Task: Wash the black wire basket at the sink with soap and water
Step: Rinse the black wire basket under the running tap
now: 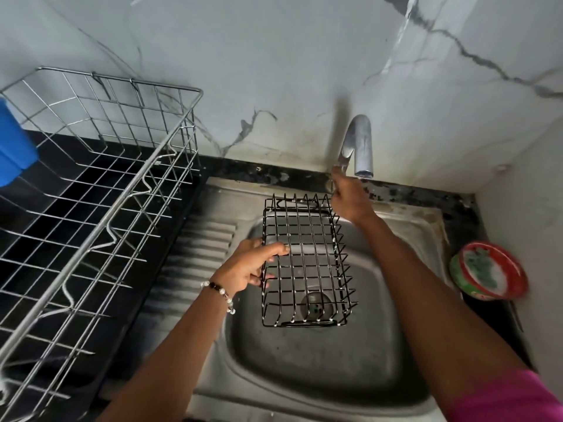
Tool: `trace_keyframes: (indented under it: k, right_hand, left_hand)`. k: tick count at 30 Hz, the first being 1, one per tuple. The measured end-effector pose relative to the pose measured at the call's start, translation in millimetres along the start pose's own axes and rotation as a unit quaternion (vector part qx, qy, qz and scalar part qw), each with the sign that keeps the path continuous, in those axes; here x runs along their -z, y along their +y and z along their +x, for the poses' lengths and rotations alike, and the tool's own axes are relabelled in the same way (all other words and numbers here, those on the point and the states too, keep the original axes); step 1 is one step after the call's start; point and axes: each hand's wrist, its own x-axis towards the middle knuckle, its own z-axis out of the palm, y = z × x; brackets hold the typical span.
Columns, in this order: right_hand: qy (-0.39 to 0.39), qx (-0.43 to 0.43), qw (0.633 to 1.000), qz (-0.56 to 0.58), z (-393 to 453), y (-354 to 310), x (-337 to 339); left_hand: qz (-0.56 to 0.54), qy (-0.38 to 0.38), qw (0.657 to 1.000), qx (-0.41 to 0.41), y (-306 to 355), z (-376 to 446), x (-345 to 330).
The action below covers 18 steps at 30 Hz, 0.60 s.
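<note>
The left hand [249,266] grips the left rim of the black rectangular wire basket [306,263], thumb over the top wire, holding it above the stainless steel sink bowl [304,370], over the drain. The right hand [350,199] reaches far to the base of the curved chrome tap [359,147]; its fingers are hidden, so its grip can't be told. No water is visible. A one-sided hold could let the basket tip under a sudden stream — splashing outward. The round red-and-green soap tub [487,271] at right is blurred.
</note>
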Motion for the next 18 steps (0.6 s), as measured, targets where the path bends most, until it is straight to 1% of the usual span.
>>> trace_keyframes:
  k: [4, 7, 9, 11, 13, 15, 16, 17, 18]
  right_hand:
    - [-0.115, -0.019, 0.993, -0.012, 10.4, -7.5, -10.5]
    - [-0.146, -0.026, 0.987, -0.062, 15.7, -12.1, -10.7]
    - [-0.159, -0.044, 0.986, -0.034, 14.5, -14.4, -6.6]
    - [-0.141, -0.061, 0.988, 0.026, 7.9, -16.1, -1.5]
    - [-0.104, -0.085, 0.987, 0.088, 2.3, -14.7, 3.8]
    - [-0.063, -0.130, 0.976, 0.163, -2.4, -16.0, 15.8]
    - [-0.040, -0.161, 0.962, 0.216, -7.5, -20.4, 25.7]
    - [-0.021, -0.193, 0.935, 0.298, -12.3, -26.1, 35.6]
    - [-0.019, -0.214, 0.899, 0.381, -16.8, -29.5, 45.0]
  left_hand:
    - [-0.002, -0.001, 1.000, -0.002, 0.3, 0.7, 0.7]
    - [-0.007, -0.003, 1.000, 0.003, -3.6, 3.4, 2.4]
    - [-0.017, 0.000, 1.000, 0.007, -7.6, 6.2, 2.7]
    - [-0.022, -0.001, 1.000, 0.004, -11.4, 10.7, 1.6]
    - [-0.031, -0.007, 0.999, 0.000, -13.0, 13.0, -1.2]
    - [-0.043, -0.009, 0.999, -0.008, -12.5, 12.2, -4.7]
    - [-0.046, -0.005, 0.999, -0.012, -12.0, 11.1, -6.7]
    - [-0.046, -0.002, 0.999, -0.015, -11.7, 10.3, -8.8]
    - [-0.042, 0.000, 0.999, -0.019, -11.4, 9.7, -10.6]
